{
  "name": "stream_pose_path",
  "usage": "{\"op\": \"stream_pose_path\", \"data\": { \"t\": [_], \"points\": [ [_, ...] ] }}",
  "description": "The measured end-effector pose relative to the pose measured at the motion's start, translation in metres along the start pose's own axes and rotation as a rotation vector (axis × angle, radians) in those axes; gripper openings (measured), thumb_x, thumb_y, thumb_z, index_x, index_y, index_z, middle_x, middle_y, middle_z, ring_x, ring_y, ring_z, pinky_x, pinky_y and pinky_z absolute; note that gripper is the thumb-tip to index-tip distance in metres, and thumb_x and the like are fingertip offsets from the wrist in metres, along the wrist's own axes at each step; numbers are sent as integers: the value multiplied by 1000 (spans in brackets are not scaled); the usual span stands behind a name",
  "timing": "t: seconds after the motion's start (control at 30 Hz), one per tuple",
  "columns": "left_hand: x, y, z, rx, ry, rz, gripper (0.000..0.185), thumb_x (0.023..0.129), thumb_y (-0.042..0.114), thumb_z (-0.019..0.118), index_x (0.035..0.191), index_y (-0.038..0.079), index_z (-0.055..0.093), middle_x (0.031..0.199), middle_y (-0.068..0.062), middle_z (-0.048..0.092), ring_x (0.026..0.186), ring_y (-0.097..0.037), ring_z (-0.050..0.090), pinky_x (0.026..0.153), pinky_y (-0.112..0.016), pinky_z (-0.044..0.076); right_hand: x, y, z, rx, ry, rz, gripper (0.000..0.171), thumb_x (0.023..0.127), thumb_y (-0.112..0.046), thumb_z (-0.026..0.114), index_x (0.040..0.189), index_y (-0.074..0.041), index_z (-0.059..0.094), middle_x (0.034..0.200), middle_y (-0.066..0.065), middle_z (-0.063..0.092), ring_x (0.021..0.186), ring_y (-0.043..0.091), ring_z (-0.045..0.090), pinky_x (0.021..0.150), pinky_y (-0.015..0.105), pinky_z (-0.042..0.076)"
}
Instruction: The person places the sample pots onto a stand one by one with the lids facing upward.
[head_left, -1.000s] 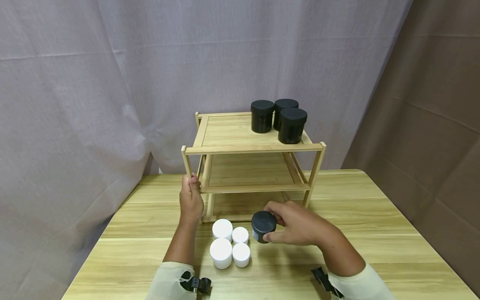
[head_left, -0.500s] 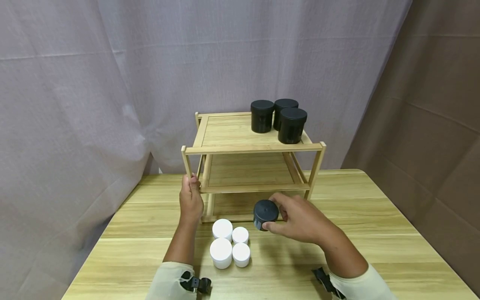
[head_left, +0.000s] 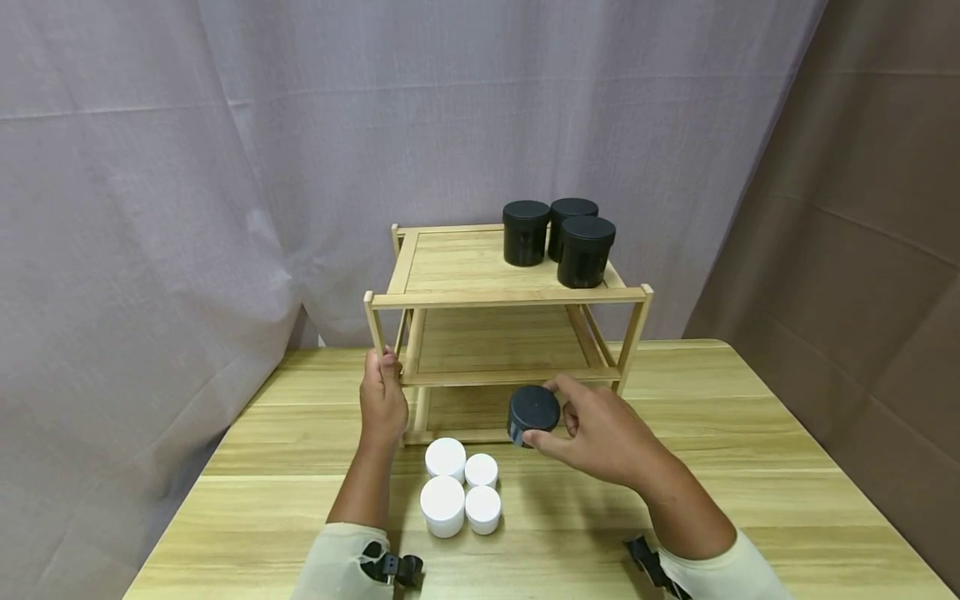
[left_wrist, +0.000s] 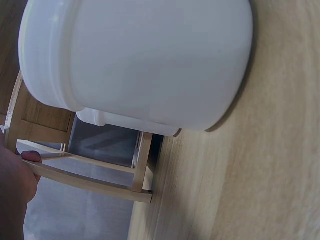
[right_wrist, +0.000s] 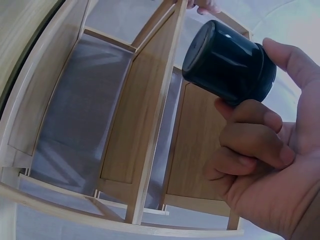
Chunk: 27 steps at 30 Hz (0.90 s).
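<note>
My right hand (head_left: pixel 600 429) pinches a small black lidded jar (head_left: pixel 534 408) between thumb and fingers, raised in front of the wooden shelf rack (head_left: pixel 510 297). In the right wrist view the black jar (right_wrist: pixel 225 62) hangs off the table, gripped near its lid, with the other fingers curled below. My left hand (head_left: pixel 383 396) grips the rack's front left post; the left wrist view shows the thumb across that wooden bar. Just right of my left forearm stand several white lidded jars (head_left: pixel 442 502), two larger and two smaller.
Three larger black jars (head_left: pixel 585 252) stand on the right part of the rack's top shelf. The middle shelf (head_left: pixel 502 340) and a bottom shelf lie below. The rack stands on a wooden table (head_left: pixel 712 433), with a grey curtain (head_left: pixel 337 125) behind and brown cloth (head_left: pixel 847 292) at right.
My right hand has lifted the small black jar up and forward, from close beside the white jars to before the rack's lower shelves. My left hand keeps its place on the post.
</note>
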<state>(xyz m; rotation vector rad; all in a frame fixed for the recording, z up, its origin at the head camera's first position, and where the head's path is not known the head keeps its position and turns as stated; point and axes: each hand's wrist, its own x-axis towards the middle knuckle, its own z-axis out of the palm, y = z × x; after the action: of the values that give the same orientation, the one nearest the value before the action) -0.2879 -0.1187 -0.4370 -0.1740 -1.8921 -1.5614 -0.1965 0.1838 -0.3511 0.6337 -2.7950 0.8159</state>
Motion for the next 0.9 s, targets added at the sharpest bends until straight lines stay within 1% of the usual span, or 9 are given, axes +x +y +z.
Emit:
{"op": "stream_pose_path", "data": {
  "t": [0.2, 0.43, 0.53, 0.7, 0.77, 0.9],
  "points": [
    [0, 0, 0, -2, 4, -9, 57, 114, 47, 35, 119, -6, 55, 87, -14, 53, 75, -13, 43, 69, -24, 39, -1, -2, 1, 11, 52, 6, 58, 90, -43, 90, 131, -10, 66, 66, -7, 53, 57, 8, 45, 54, 25, 37],
    [-1, 0, 0, 12, 1, -9, 59, 114, 50, 35, 119, -5, 55, 85, -13, 52, 72, -13, 42, 67, -25, 39, -2, -5, -1, 57, 91, 40, 54, 91, -42, 89, 129, -10, 66, 67, -5, 50, 58, 10, 43, 54, 26, 36],
    [-1, -1, 0, 10, 3, -19, 54, 115, 45, 37, 119, -6, 55, 85, -12, 51, 72, -13, 42, 67, -24, 39, -3, -6, -2, 77, 108, 53, 54, 92, -41, 90, 128, -9, 66, 67, -5, 48, 58, 10, 42, 54, 26, 36],
    [-1, 0, 0, 4, 5, -27, 53, 116, 42, 37, 121, -8, 55, 85, -13, 52, 73, -13, 42, 68, -25, 39, -2, -7, -4, 94, 139, 69, 54, 92, -41, 90, 128, -8, 66, 66, -5, 46, 58, 10, 41, 54, 26, 36],
    [-1, 1, 0, 4, 4, -23, 54, 116, 43, 37, 121, -8, 54, 85, -13, 52, 73, -13, 42, 68, -25, 39, -3, -7, -5, 97, 151, 74, 54, 92, -41, 90, 127, -7, 66, 66, -4, 47, 58, 11, 41, 54, 26, 36],
    [-1, 2, 1, 3, 6, -32, 48, 117, 37, 38, 121, -8, 54, 85, -13, 52, 73, -13, 42, 68, -25, 39, -4, -9, -6, 105, 166, 89, 55, 92, -42, 89, 128, -6, 66, 66, -4, 47, 58, 11, 42, 54, 26, 36]
  ]
}}
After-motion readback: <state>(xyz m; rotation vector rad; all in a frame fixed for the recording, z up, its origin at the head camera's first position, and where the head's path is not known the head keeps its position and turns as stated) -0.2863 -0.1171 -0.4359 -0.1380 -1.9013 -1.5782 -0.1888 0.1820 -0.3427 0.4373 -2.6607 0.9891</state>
